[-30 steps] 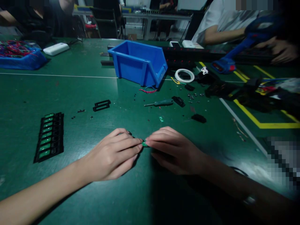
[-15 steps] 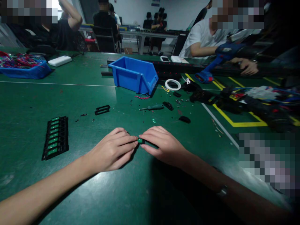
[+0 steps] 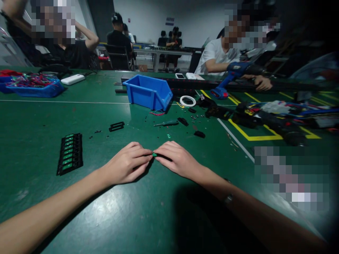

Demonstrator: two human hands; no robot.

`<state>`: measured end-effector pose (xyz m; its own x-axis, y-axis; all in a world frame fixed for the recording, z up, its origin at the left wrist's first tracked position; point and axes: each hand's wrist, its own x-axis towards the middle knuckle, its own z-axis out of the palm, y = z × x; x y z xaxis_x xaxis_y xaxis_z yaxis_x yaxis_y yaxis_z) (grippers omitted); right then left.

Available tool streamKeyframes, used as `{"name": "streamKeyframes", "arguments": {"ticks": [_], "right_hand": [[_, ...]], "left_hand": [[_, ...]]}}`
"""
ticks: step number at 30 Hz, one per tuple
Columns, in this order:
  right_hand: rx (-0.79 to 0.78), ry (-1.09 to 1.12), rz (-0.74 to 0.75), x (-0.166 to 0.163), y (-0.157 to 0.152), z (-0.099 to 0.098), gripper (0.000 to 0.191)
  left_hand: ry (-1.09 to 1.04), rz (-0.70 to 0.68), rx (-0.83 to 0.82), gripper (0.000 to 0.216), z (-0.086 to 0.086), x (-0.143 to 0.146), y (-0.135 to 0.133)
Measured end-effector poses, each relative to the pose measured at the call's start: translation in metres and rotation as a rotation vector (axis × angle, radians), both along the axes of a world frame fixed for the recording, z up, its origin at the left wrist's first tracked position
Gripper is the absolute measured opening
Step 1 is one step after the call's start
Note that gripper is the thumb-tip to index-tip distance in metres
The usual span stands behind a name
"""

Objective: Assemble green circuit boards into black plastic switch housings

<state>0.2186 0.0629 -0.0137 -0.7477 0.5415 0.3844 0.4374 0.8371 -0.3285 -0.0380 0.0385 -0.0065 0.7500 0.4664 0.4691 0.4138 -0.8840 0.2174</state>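
Between my fingertips is a small green circuit board [image 3: 154, 155], mostly covered, and in the earlier view it has a black edge. My left hand [image 3: 129, 162] pinches it from the left. My right hand [image 3: 178, 158] grips its right side with thumb and fingers. To the left lies a row of black holders with green boards [image 3: 69, 154], set side by side. A black rectangular frame [image 3: 117, 126] is on the table beyond my left hand. Past my right hand are a green-handled screwdriver [image 3: 169, 123] and a black plastic piece [image 3: 199, 134].
A blue bin [image 3: 148, 92] stands at mid-table, with a white ring [image 3: 188, 101] and loose screws on its right. Wires fill a blue tray [image 3: 39, 88] at far left. Across the table, a co-worker's hand [image 3: 262, 83] is by a blue power drill [image 3: 227, 79]. Cables [image 3: 275, 109] lie at right.
The camera view has tilted up and shifted slightly, so the table items appear moved. Both hands stay together on the small board, which now shows less between the fingers.
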Motion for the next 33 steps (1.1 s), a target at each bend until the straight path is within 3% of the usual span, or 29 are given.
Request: {"name": "streamKeyframes", "arguments": {"ticks": [15,23,33], "right_hand": [[-0.046,0.090,0.002,-0.001,0.002,0.000,0.019],[0.019,0.145,0.044,0.005,0.000,-0.006,0.022],[-0.141,0.069,0.096,0.012,0.000,0.004,0.032]], "left_hand": [[-0.011,-0.007,-0.054,0.029,0.001,0.000,0.003],[0.005,-0.004,-0.072,0.028,-0.001,0.000,0.003],[-0.002,-0.006,-0.114,0.027,0.001,-0.002,0.003]]}}
